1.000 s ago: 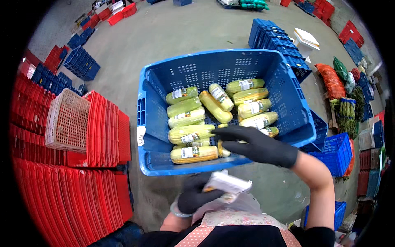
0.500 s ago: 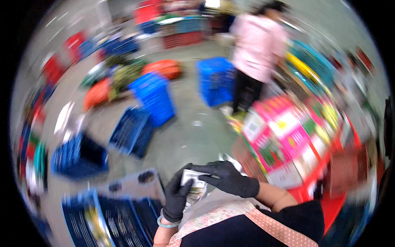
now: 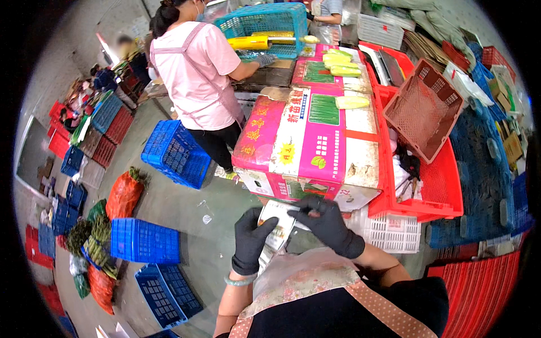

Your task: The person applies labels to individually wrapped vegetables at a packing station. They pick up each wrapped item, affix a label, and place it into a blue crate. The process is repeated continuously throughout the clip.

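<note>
In front of my body, my left hand [image 3: 248, 239], in a black glove, grips a strip or stack of white printed labels [image 3: 278, 224], thumb lying across its face. More white paper hangs below, by the apron. My right hand [image 3: 328, 228], also black-gloved, has thumb and fingers pinched at the labels' upper right edge. Just beyond both hands stand pink and white cardboard boxes [image 3: 265, 143], with several pale green long vegetables [image 3: 345, 71] on top.
A co-worker in a pink shirt [image 3: 194, 67] stands at a bench with a yellow film roll [image 3: 248, 43] and a teal crate [image 3: 265, 22]. Blue crates [image 3: 145, 241] and orange net sacks [image 3: 125, 194] stand left; a red crate [image 3: 439, 191] holding a brown crate [image 3: 422, 110] is right.
My view has swung to the right, bringing the boxes and bench to the middle. Both hands stay at the labels; the right hand has shifted from over them to their right edge.
</note>
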